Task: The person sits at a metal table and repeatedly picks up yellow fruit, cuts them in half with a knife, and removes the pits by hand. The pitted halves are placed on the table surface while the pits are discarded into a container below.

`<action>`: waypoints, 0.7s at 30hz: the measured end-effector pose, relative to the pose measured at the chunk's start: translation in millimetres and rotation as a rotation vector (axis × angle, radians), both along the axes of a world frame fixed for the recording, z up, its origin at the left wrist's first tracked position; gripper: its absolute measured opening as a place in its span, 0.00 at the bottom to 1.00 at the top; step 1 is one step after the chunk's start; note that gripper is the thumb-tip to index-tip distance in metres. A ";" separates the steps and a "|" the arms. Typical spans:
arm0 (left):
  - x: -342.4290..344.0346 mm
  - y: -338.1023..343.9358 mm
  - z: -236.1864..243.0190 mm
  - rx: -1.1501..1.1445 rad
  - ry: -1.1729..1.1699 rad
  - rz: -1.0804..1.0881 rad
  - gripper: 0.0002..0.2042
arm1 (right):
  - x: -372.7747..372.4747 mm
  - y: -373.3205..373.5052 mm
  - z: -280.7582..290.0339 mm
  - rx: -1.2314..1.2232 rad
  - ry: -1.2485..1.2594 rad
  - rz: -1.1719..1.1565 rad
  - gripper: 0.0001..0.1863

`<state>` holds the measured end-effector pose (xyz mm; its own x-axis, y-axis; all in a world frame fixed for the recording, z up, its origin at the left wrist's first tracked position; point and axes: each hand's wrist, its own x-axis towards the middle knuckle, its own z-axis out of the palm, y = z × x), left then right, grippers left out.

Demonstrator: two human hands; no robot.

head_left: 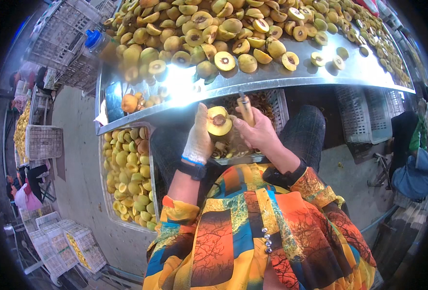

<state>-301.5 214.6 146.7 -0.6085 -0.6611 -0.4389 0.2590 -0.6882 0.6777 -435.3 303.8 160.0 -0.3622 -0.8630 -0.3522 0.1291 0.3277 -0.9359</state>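
Observation:
My left hand (199, 137), in a white knit glove with a blue cuff, is closed on a halved yellow peach (219, 121). The cut face is turned up, with a brown hollow in its middle. My bare right hand (260, 129) grips a short wooden-handled tool (246, 110) with a dark metal end pointing away from me; its thumb is at the peach's right edge. Below both hands, a crate (280, 108) between my knees contains brown and pale scraps. Peach halves (225, 61) are heaped on the metal table (272, 79) ahead.
A clear plastic tub (151, 193) of yellow-green peach halves stands by my left leg. A blue-capped bottle (93, 38) stands at the table's left corner. White crates (356, 113) are under the table at right; more crates (44, 142) and other people (28, 188) are at far left.

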 end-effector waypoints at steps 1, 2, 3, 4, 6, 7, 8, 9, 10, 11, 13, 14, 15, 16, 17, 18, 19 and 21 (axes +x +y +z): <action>-0.3 1.2 -7.9 -0.067 -0.012 0.014 0.29 | 3.2 -3.6 2.9 0.023 -0.045 0.037 0.18; -0.7 2.4 -17.7 -0.133 -0.023 0.029 0.30 | 7.3 -7.0 4.5 0.046 -0.089 0.074 0.18; -4.0 3.2 -13.9 -0.199 -0.033 0.039 0.31 | 11.2 -9.8 0.7 0.015 -0.008 0.068 0.18; -2.6 4.0 -7.6 -0.172 -0.009 0.016 0.30 | 10.3 -10.7 0.1 -0.025 0.053 0.072 0.19; 6.2 5.3 11.3 -0.117 0.039 -0.025 0.29 | 7.2 -15.5 -0.7 -0.106 0.174 0.088 0.19; 11.0 0.9 9.6 -0.041 0.123 -0.076 0.28 | 4.5 -18.3 -7.7 -0.203 0.199 0.112 0.20; 12.9 -0.7 6.8 -0.041 0.115 -0.082 0.28 | 3.7 -20.7 -9.2 -0.240 0.256 0.146 0.20; 16.1 -2.2 4.1 -0.042 0.107 -0.082 0.28 | 4.8 -24.1 -8.0 -0.279 0.312 0.185 0.20; 18.8 -3.4 1.2 -0.044 0.098 -0.083 0.28 | 6.9 -26.7 -5.0 -0.319 0.368 0.224 0.21; 14.9 -0.2 -2.6 -0.069 0.045 0.067 0.25 | 10.3 -26.5 0.1 -0.239 0.511 0.198 0.20; 10.9 -0.1 -3.3 -0.114 -0.011 0.224 0.24 | 13.7 -24.3 6.8 -0.018 0.589 0.221 0.19; 10.4 -0.8 -2.4 -0.137 -0.039 0.302 0.23 | 15.8 -22.2 9.1 0.093 0.626 0.231 0.19; 11.2 -0.4 4.2 -0.122 -0.048 0.306 0.22 | 18.5 -16.2 11.5 0.078 0.618 0.255 0.18; 10.9 -1.1 1.9 -0.150 -0.066 0.312 0.23 | 20.9 -12.2 8.0 0.084 0.643 0.294 0.17; 9.9 -2.4 -1.9 -0.178 -0.085 0.317 0.25 | 23.3 -8.9 1.8 0.090 0.669 0.334 0.17; 8.9 -3.8 -4.2 -0.207 -0.103 0.320 0.26 | 25.1 -6.8 -0.7 0.096 0.694 0.371 0.17; 8.2 -4.4 -5.0 -0.232 -0.086 0.314 0.25 | 26.5 -5.6 -0.3 0.080 0.682 0.387 0.17; 6.9 -3.0 -8.1 -0.272 -0.110 0.323 0.22 | 27.6 -8.0 2.1 0.091 0.709 0.387 0.16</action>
<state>-294.5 211.6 138.6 -0.3114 -0.9102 -0.2732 0.3479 -0.3767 0.8585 -407.7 295.8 162.1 -0.2077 -0.9517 -0.2260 -0.6223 0.3068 -0.7202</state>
